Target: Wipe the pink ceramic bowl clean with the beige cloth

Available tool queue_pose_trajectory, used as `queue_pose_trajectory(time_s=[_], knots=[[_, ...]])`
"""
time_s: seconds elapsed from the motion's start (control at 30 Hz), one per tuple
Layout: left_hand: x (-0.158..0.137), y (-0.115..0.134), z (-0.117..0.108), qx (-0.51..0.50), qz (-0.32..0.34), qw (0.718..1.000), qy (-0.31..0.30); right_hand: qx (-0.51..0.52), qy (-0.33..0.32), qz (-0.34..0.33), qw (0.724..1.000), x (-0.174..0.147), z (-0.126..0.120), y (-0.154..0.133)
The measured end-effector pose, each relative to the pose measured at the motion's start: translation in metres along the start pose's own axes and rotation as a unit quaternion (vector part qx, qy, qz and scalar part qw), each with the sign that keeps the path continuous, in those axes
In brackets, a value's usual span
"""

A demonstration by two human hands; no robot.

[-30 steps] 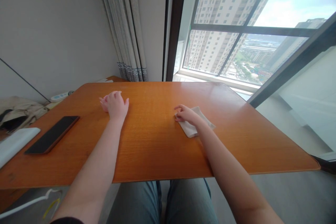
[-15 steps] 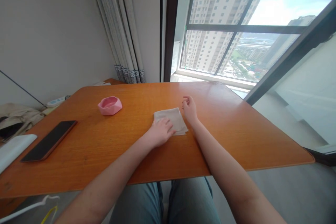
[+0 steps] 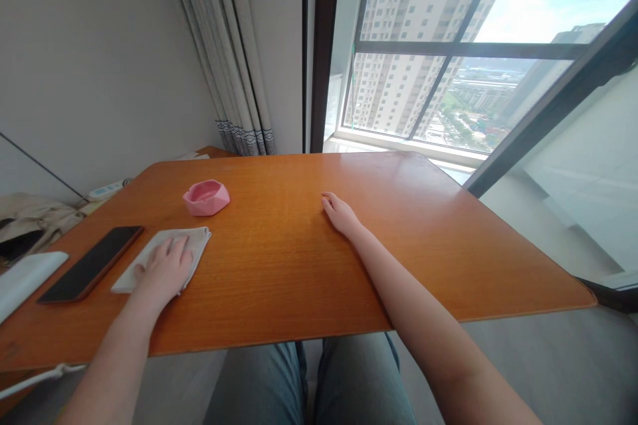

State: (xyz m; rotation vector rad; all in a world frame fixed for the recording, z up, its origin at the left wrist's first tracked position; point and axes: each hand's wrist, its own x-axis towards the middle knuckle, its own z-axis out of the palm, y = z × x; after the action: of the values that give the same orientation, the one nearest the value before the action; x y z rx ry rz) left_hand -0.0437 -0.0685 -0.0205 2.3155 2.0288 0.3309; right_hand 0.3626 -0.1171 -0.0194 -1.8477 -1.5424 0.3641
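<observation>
The left hand [image 3: 167,269] lay flat and ungripping, fingers spread, upon the folded pale cloth [image 3: 199,239]. Left of that hand, past the cloth, lay a smartphone [image 3: 92,265]; ahead stood a pink faceted dish [image 3: 207,199]. The right hand [image 3: 339,214], well apart, was loosely curled at the wooden table [image 3: 279,259], relaxed and released.

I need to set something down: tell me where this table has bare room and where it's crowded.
Bare wood on the table lies between the pink dish and the right hand, and right of the right forearm. The left side is crowded: phone, then the cloth under the left hand, with the dish beyond.
</observation>
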Motion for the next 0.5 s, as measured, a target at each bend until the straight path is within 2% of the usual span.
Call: queue_pose_trajectory(time_s=[0.1, 0.17, 0.23, 0.3, 0.37, 0.43, 0.5], knots=[[0.002, 0.006, -0.004, 0.003, -0.049, 0.999, -0.005, -0.004, 0.0, 0.0, 1.0, 0.0, -0.001, -0.001], [0.002, 0.021, -0.01, 0.005, -0.037, 0.999, 0.015, -0.004, -0.003, 0.0, 1.0, 0.0, -0.001, -0.001], [0.002, 0.045, -0.019, -0.026, 0.044, 0.997, 0.049, -0.007, -0.001, -0.003, 1.0, 0.0, 0.001, -0.001], [0.004, 0.079, -0.028, -0.11, 0.172, 0.978, 0.049, -0.015, 0.004, -0.008, 1.0, 0.0, 0.002, 0.0], [0.009, 0.12, -0.033, -0.183, 0.228, 0.956, -0.008, -0.022, 0.003, -0.016, 1.0, 0.001, 0.004, 0.001], [0.018, 0.163, -0.031, -0.197, 0.279, 0.936, -0.081, -0.026, 0.0, -0.022, 0.999, 0.001, 0.005, 0.003], [0.029, 0.201, -0.02, -0.191, 0.32, 0.923, -0.095, -0.027, 0.0, -0.03, 0.999, 0.001, 0.005, 0.003]])
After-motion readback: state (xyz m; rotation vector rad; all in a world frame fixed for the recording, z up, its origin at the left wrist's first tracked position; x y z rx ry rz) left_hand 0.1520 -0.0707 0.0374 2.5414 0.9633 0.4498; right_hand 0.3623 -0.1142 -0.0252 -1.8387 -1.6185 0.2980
